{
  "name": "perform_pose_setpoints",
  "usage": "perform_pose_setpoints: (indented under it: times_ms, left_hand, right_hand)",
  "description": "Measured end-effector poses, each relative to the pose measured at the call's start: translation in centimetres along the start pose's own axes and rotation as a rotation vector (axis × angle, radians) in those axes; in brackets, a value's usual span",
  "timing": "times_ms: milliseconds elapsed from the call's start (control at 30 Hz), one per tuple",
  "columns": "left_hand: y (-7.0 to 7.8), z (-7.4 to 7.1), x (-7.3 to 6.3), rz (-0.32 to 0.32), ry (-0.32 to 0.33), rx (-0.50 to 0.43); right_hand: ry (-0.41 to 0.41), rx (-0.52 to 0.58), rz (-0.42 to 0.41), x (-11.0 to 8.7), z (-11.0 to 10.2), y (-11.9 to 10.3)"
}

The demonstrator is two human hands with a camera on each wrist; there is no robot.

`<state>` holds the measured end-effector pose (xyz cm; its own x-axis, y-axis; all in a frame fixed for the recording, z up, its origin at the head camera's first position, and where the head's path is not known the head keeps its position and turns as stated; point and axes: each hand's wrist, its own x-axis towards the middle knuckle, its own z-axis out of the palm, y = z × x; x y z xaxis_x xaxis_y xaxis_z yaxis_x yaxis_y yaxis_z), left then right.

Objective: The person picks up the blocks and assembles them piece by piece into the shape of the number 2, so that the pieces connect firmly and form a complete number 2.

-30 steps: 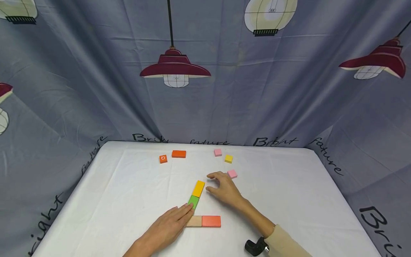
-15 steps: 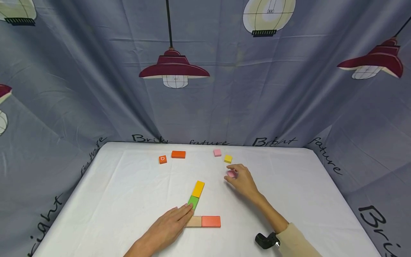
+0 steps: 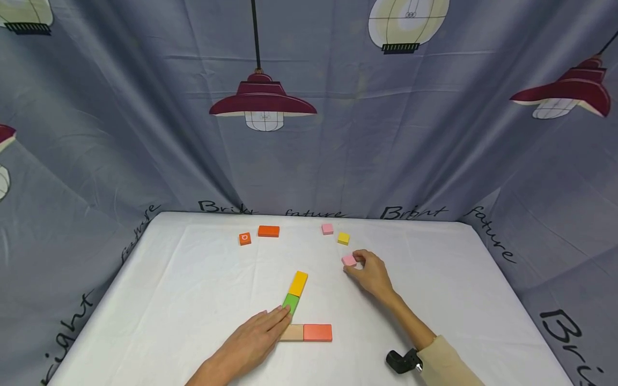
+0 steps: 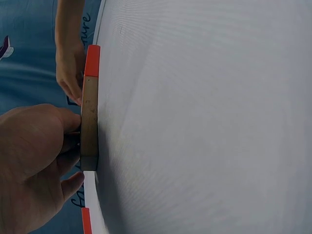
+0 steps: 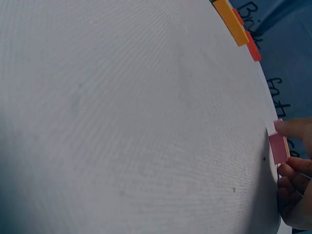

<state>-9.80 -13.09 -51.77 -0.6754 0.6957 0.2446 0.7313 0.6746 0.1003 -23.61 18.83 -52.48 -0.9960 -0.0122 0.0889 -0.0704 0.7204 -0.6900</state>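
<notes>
In the head view my left hand (image 3: 258, 335) lies with extended fingers over the near blocks. Its fingertips rest on a green block (image 3: 291, 302), which touches a yellow-orange block (image 3: 298, 283). Partly under that hand is a wood-coloured block (image 3: 292, 333), end to end with a coral-red block (image 3: 317, 333); the left wrist view has this wooden block (image 4: 89, 117) edge-on beside the hand. My right hand (image 3: 372, 274) pinches a small pink block (image 3: 348, 260) between thumb and fingers. The right wrist view shows the pink block (image 5: 279, 148) between thumb and fingers, low at the table surface.
Toward the back of the white table (image 3: 193, 289) lie an orange cube (image 3: 244, 239) with a ring mark, an orange block (image 3: 268, 231), another pink block (image 3: 327, 229) and a yellow block (image 3: 343, 238). A grey printed curtain (image 3: 338, 150) hangs behind.
My right hand has moved right and away from beside the yellow-orange block to the nearer pink block, and its fingers have closed on it. The left hand has stayed in place.
</notes>
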Motion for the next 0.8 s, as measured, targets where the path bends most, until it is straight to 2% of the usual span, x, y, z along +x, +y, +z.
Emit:
perform_pose_setpoints:
  times_ms: [167, 467, 800]
  left_hand:
    - [0.05, -0.11, 0.06, -0.006, -0.024, 0.002]
    - [0.09, -0.11, 0.0, 0.002, -0.014, 0.003]
    - [0.1, 0.01, 0.0, 0.002, 0.004, 0.014]
  right_hand:
    - [0.019, -0.004, 0.001, 0.0, 0.01, 0.08]
    - [0.04, -0.004, -0.047, -0.28, 0.21, 0.3]
    - [0.021, 0.025, -0.147, -0.31, 0.51, -0.53]
